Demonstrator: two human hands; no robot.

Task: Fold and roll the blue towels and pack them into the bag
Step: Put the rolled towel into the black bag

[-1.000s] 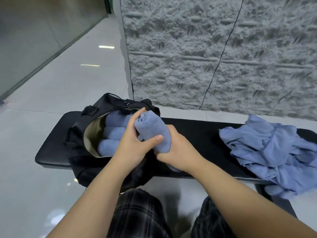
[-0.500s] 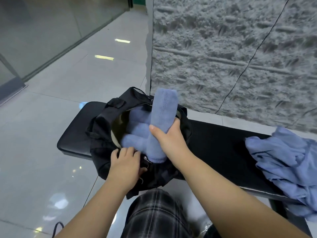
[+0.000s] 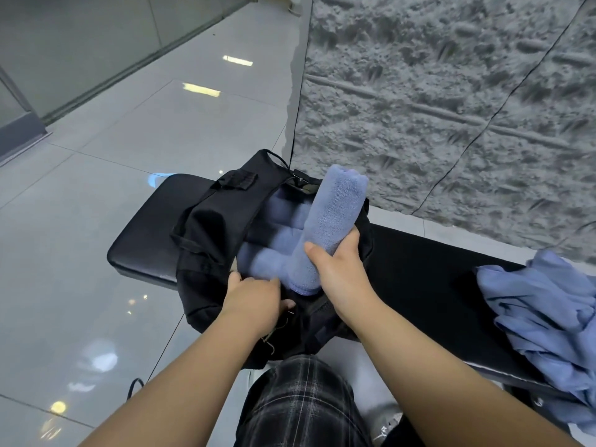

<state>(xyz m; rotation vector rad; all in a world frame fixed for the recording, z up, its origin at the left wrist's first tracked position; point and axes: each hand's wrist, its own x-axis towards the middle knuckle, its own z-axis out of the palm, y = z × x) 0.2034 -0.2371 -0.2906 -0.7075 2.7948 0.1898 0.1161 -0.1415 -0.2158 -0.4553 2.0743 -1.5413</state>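
1. A black padded bench (image 3: 419,272) stood on a glossy grey tiled floor (image 3: 96,253), close in front of a rough grey textured wall (image 3: 451,91); ceiling lights were reflected in the tiles.
2. A black bag (image 3: 213,227) sat open at the left end of the bench, with several rolled blue towels (image 3: 274,240) lying side by side inside it.
3. A loose heap of unfolded blue towels (image 3: 541,311) lay at the right end of the bench, well apart from the bag and spilling over the front edge.
4. The right hand (image 3: 342,272) was wrapped round the lower part of one rolled towel (image 3: 329,227), thumb across its front, holding it tilted over the bag's mouth with its lower end near the front rim.
5. The left hand (image 3: 254,298) gripped the near edge of the bag's opening, fingers curled over the rim beside the packed rolls.
6. Plaid trousers (image 3: 303,401) showed at the bottom, between the forearms.
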